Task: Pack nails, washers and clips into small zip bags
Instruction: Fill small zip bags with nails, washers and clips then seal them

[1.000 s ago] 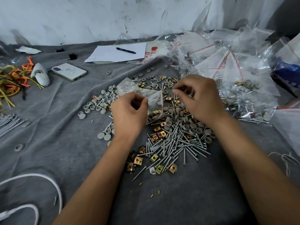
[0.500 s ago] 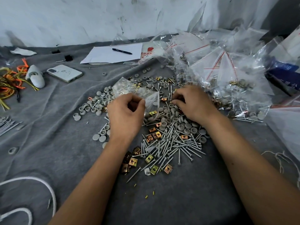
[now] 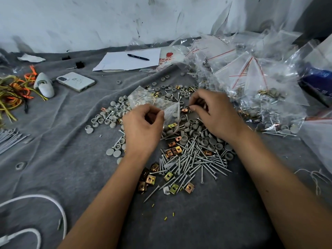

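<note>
My left hand (image 3: 142, 126) pinches the edge of a small clear zip bag (image 3: 152, 103) and holds it above the pile. To its right, my right hand (image 3: 213, 114) has its fingers curled down in the pile; thumb and forefinger pinch a small brass clip. Grey nails (image 3: 194, 162) lie heaped below both hands. Brass clips (image 3: 172, 151) are mixed in, with more of them near my left forearm. Grey round washers (image 3: 107, 119) spread out to the left and under my right hand.
Several filled zip bags (image 3: 260, 81) are heaped at the right. A phone (image 3: 76, 81), white paper with a pen (image 3: 125, 60), coloured ties (image 3: 12, 92) and a white cable (image 3: 36, 209) lie on the grey cloth (image 3: 53, 159).
My right hand dropped from beside the bag into the pile of washers and clips and now pinches a clip. The left hand keeps the bag in place.
</note>
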`<state>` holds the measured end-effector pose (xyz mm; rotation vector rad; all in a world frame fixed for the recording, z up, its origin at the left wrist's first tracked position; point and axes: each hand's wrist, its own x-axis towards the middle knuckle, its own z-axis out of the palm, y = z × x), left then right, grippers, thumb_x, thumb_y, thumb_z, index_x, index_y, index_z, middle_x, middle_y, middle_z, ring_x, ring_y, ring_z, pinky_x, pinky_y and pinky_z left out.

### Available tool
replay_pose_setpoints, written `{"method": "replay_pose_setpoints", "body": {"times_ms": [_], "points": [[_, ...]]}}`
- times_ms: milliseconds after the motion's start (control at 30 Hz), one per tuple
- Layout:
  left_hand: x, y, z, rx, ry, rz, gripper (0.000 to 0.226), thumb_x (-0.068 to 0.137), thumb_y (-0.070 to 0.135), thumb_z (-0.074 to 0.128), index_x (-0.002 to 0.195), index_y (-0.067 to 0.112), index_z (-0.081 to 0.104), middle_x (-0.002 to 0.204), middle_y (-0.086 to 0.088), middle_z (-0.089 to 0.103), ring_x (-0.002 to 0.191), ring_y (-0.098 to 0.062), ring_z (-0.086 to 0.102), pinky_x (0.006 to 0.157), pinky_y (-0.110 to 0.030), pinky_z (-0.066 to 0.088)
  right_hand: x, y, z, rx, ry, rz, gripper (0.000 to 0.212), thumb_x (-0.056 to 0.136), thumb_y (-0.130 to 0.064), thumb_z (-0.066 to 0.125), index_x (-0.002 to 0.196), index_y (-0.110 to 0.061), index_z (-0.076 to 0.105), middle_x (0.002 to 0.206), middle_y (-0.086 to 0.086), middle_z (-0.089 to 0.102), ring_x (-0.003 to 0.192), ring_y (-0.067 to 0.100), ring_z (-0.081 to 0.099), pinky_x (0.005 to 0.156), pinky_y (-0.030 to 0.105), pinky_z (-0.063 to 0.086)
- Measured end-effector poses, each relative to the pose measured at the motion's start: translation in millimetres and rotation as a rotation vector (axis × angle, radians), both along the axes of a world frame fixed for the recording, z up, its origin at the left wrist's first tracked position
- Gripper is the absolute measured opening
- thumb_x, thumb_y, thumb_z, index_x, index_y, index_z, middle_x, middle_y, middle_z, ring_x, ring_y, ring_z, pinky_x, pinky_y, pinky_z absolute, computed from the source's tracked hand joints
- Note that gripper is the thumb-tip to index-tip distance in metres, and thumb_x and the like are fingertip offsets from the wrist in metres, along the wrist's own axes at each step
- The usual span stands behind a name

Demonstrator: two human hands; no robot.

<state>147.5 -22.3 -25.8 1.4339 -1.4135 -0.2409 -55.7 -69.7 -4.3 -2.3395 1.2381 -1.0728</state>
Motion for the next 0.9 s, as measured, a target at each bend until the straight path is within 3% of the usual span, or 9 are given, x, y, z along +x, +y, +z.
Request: {"method": "replay_pose_setpoints", "body": {"times_ms": [100, 200, 367, 667, 767, 900], "points": [[0.3, -0.8, 0.0, -0.025, -0.008, 0.003, 0.016, 0.089, 0.021, 0.075, 0.077, 0.029, 0.071, 0.065, 0.016, 0.064, 0.061, -0.002, 0.061, 0.057, -0.012, 0.043, 12.2, 12.4, 3.9, -0.119, -0.018, 0.072, 0.009, 0.091, -0.009, 0.074, 0.099, -0.011, 0.07, 0.094, -0.005, 0.068, 0.086, 0.005, 0.062, 0.078, 0.011, 0.048], [0.5, 0.0, 0.5, -0.082, -0.021, -0.004, 0.008, 0.088, 0.022, 0.074, 0.08, 0.022, 0.074, 0.071, 0.013, 0.068, 0.067, -0.006, 0.064, 0.063, -0.025, 0.052, 26.5, 18.6, 2.7, -0.179, 0.044, 0.128, 0.011, 0.088, -0.007, 0.076, 0.098, -0.01, 0.072, 0.096, -0.006, 0.065, 0.086, 0.004, 0.057, 0.08, 0.012, 0.045], [-0.1, 2.1, 2.6, -0.179, -0.053, 0.009, 0.008, 0.087, 0.02, 0.072, 0.082, 0.015, 0.074, 0.075, 0.007, 0.067, 0.07, -0.009, 0.063, 0.068, -0.038, 0.055, 27.3, 17.7, 0.7, -0.197, 0.076, 0.085, 0.022, 0.083, -0.005, 0.079, 0.102, -0.013, 0.072, 0.1, -0.002, 0.067, 0.087, 0.003, 0.054, 0.081, 0.022, 0.049], [0.2, 2.1, 2.3, -0.135, -0.03, 0.024, 0.008, 0.089, 0.02, 0.073, 0.081, 0.019, 0.074, 0.075, 0.011, 0.067, 0.07, -0.007, 0.063, 0.067, -0.037, 0.055, 21.0, 16.7, 4.4, -0.233, -0.042, 0.04, 0.012, 0.087, -0.011, 0.08, 0.098, -0.009, 0.074, 0.093, 0.0, 0.074, 0.082, 0.008, 0.067, 0.078, 0.017, 0.054], [0.7, 2.2, 2.2, -0.131, -0.017, 0.019, 0.008, 0.089, 0.022, 0.072, 0.082, 0.02, 0.074, 0.075, 0.012, 0.067, 0.07, -0.008, 0.064, 0.067, -0.036, 0.055, 6.7, 12.6, 7.1, -0.257, -0.085, -0.051, 0.011, 0.092, -0.013, 0.075, 0.102, -0.008, 0.074, 0.094, -0.002, 0.073, 0.082, 0.007, 0.066, 0.078, 0.007, 0.049], [0.1, 1.6, 1.4, -0.133, -0.028, -0.003, 0.008, 0.089, 0.023, 0.072, 0.082, 0.021, 0.074, 0.075, 0.014, 0.067, 0.07, -0.009, 0.064, 0.067, -0.034, 0.055, -23.6, -3.0, 6.7, -0.053, -0.032, -0.251, 0.008, 0.094, -0.012, 0.071, 0.101, -0.015, 0.074, 0.078, -0.014, 0.065, 0.069, -0.011, 0.062, 0.065, -0.003, 0.036]]}}
